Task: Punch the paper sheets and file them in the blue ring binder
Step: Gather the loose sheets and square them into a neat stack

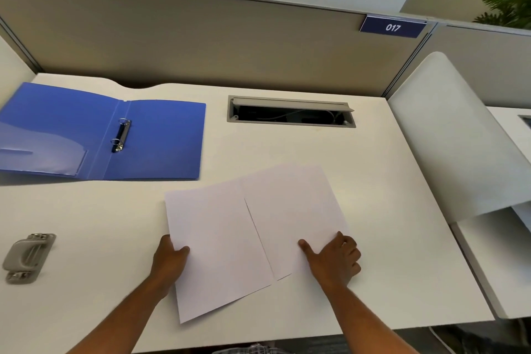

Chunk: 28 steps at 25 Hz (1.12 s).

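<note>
A: Nearest us, both hands are on the sheets. The left hand [170, 256] has the left sheet [215, 241] by its left edge, thumb on top, the other fingers [165, 241] hidden below, so it looks like a light pinch.

B: And the right hand [334, 256]?

A: It rests on the right sheet [293, 210] near its lower right corner. The fingers are curled and the thumb lies flat on the paper: pressing down, not gripping, as far as I can tell.

B: Why hold them that way?

A: My guess is that they are being squared up. The left sheet overlaps the right and both lie askew on the desk [373, 181], so they need stacking before punching.

B: Where's the punch?

A: The punch [28, 257] is well off to the left, untouched. Farther back, the binder [161, 138] lies open and flat, and its rings [120, 135] look closed. Nothing is filed yet.
</note>
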Motion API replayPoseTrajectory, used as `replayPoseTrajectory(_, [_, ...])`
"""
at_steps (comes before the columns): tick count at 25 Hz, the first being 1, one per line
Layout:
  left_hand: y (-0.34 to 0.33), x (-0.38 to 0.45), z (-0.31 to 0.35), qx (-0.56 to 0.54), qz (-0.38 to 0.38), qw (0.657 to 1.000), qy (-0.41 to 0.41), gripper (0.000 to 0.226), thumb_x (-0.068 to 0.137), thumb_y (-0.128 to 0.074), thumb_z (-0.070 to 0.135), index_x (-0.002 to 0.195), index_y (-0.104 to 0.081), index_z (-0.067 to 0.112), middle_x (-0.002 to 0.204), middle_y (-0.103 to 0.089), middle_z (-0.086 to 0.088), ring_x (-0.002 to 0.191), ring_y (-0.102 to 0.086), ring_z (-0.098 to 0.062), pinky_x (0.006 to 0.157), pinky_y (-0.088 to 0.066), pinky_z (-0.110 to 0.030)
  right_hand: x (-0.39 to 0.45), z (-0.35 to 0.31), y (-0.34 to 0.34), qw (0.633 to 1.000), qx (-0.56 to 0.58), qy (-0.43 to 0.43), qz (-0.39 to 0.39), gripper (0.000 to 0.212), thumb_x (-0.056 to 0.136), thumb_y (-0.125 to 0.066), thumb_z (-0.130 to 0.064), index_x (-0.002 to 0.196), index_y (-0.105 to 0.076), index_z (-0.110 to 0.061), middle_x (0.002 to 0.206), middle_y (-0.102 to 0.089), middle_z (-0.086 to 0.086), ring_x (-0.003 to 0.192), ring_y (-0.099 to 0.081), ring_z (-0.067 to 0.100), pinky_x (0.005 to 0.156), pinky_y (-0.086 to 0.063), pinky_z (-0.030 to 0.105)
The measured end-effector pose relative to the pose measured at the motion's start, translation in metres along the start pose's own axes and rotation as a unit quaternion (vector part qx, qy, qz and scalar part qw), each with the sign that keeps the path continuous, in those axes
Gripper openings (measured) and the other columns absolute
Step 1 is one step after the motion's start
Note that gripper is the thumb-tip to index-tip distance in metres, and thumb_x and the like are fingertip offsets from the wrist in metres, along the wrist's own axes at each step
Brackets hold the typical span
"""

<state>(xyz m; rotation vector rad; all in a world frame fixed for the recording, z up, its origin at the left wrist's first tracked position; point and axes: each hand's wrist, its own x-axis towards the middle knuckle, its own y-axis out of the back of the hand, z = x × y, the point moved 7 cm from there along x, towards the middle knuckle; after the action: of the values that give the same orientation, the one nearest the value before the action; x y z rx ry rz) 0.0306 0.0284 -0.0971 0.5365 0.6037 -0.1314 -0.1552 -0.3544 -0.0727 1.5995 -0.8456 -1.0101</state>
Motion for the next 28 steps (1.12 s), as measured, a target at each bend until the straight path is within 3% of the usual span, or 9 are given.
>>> replayPoseTrajectory(3, [0.002, 0.0, -0.004, 0.002, 0.0, 1.0, -0.005, 0.036, 0.09, -0.055, 0.011, 0.125, -0.05, 0.013, 0.117, -0.063, -0.006, 0.101, -0.059, -0.028, 0.083, -0.047, -0.037, 0.008, 0.001, 0.004, 0.999, -0.03, 0.009, -0.016, 0.113, 0.06, -0.054, -0.095, 0.139, -0.039, -0.015, 0.135, -0.042, 0.008, 0.122, -0.043, 0.03, 0.092, -0.045, 0.045])
replayPoseTrajectory(7, [0.002, -0.002, -0.004, 0.0, 0.002, 1.0, -0.005, 0.036, 0.09, -0.056, 0.011, 0.126, -0.05, 0.012, 0.118, -0.063, -0.007, 0.102, -0.059, -0.029, 0.084, -0.048, -0.038, 0.015, -0.005, 0.008, 0.999, -0.02, 0.029, -0.03, 0.099, 0.063, -0.066, -0.085, 0.132, -0.047, -0.016, 0.125, -0.048, 0.007, 0.12, -0.05, 0.029, 0.093, -0.044, 0.043])
replayPoseTrajectory(11, [0.003, -0.002, -0.003, -0.02, -0.012, 1.0, 0.001, 0.034, 0.089, -0.056, 0.011, 0.123, -0.051, 0.013, 0.116, -0.064, -0.007, 0.101, -0.061, -0.029, 0.085, -0.05, -0.039, 0.016, -0.003, 0.012, 0.985, 0.168, 0.014, -0.036, 0.065, 0.076, -0.08, -0.051, 0.124, -0.057, -0.013, 0.122, -0.063, 0.009, 0.112, -0.061, 0.032, 0.093, -0.051, 0.042])
replayPoseTrajectory(13, [0.003, -0.002, -0.002, -0.025, -0.02, 0.999, 0.005, 0.035, 0.09, -0.057, 0.012, 0.124, -0.051, 0.014, 0.117, -0.064, -0.006, 0.102, -0.061, -0.028, 0.085, -0.051, -0.04, 0.014, -0.003, 0.022, 0.955, 0.297, -0.001, -0.016, 0.041, 0.084, -0.077, -0.032, 0.115, -0.061, -0.012, 0.112, -0.071, 0.012, 0.099, -0.067, 0.034, 0.088, -0.057, 0.045])
replayPoseTrajectory(15, [0.003, -0.003, -0.001, -0.028, -0.023, 0.999, 0.009, 0.036, 0.09, -0.056, 0.013, 0.125, -0.05, 0.014, 0.117, -0.063, -0.005, 0.102, -0.061, -0.028, 0.084, -0.05, -0.039, 0.009, -0.004, 0.028, 0.91, 0.413, -0.008, -0.03, 0.027, 0.089, -0.075, -0.02, 0.111, -0.061, -0.014, 0.107, -0.071, 0.012, 0.087, -0.068, 0.03, 0.073, -0.061, 0.042])
replayPoseTrajectory(17, [0.004, -0.005, 0.0, -0.035, -0.02, 0.999, 0.011, 0.036, 0.09, -0.055, 0.012, 0.125, -0.05, 0.014, 0.116, -0.063, -0.005, 0.102, -0.061, -0.028, 0.085, -0.05, -0.038, 0.002, -0.008, 0.029, 0.844, 0.531, -0.026, -0.074, 0.028, 0.09, -0.076, -0.013, 0.113, -0.061, -0.011, 0.104, -0.069, 0.012, 0.085, -0.067, 0.029, 0.057, -0.06, 0.029])
replayPoseTrajectory(19, [0.003, -0.005, 0.0, -0.043, -0.024, 0.999, 0.015, 0.034, 0.09, -0.055, 0.012, 0.124, -0.052, 0.015, 0.116, -0.064, -0.005, 0.102, -0.062, -0.027, 0.086, -0.051, -0.039, -0.007, -0.012, 0.026, 0.796, 0.595, -0.051, -0.1, 0.033, 0.089, -0.077, -0.011, 0.118, -0.062, -0.007, 0.105, -0.069, 0.012, 0.089, -0.069, 0.032, 0.057, -0.06, 0.026])
replayPoseTrajectory(24, [0.002, -0.005, 0.004, -0.061, -0.005, 0.997, 0.04, 0.035, 0.1, -0.047, 0.024, 0.132, -0.047, 0.01, 0.131, -0.058, -0.012, 0.113, -0.057, -0.033, 0.099, -0.047, -0.044, -0.046, -0.037, -0.008, 0.804, 0.567, -0.041, -0.174, 0.039, 0.087, -0.078, -0.01, 0.122, -0.062, -0.01, 0.111, -0.069, 0.012, 0.095, -0.07, 0.03, 0.063, -0.064, 0.034])
replayPoseTrajectory(28, [-0.004, -0.014, 0.015, -0.072, -0.021, 0.996, 0.048, 0.059, 0.095, -0.053, 0.051, 0.136, -0.044, 0.01, 0.131, -0.056, -0.006, 0.118, -0.056, -0.034, 0.093, -0.045, -0.039, -0.081, -0.059, -0.031, 0.83, 0.507, -0.002, -0.234, 0.038, 0.087, -0.078, -0.009, 0.119, -0.059, -0.016, 0.111, -0.068, 0.008, 0.094, -0.069, 0.023, 0.064, -0.064, 0.035])
